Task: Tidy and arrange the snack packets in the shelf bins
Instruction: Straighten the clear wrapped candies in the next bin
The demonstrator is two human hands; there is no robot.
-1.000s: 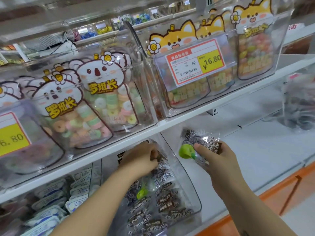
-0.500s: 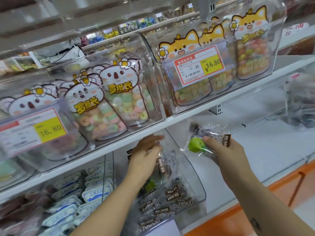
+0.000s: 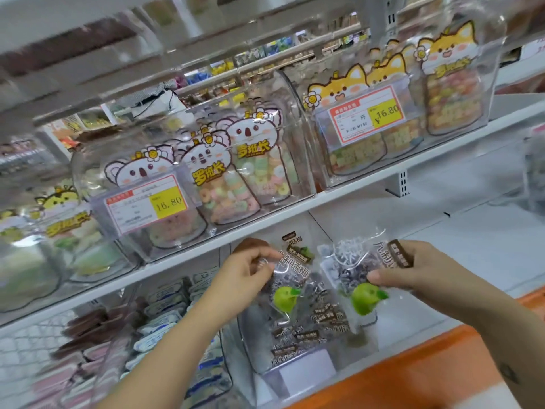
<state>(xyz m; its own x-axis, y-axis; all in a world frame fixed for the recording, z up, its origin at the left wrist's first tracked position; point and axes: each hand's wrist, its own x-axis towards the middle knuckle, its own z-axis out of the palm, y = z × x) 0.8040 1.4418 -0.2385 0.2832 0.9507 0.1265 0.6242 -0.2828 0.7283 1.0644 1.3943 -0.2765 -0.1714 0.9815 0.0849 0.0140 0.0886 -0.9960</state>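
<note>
Left hand lifted packet beside right hand's.

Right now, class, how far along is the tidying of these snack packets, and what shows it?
Done: koala packets and fox packets stand upright in the upper bins. In hand: the left hand pinches the left plum packet, the right hand the right plum packet, by the clear bin. Left: place both and straighten the jumbled packets inside.
</note>
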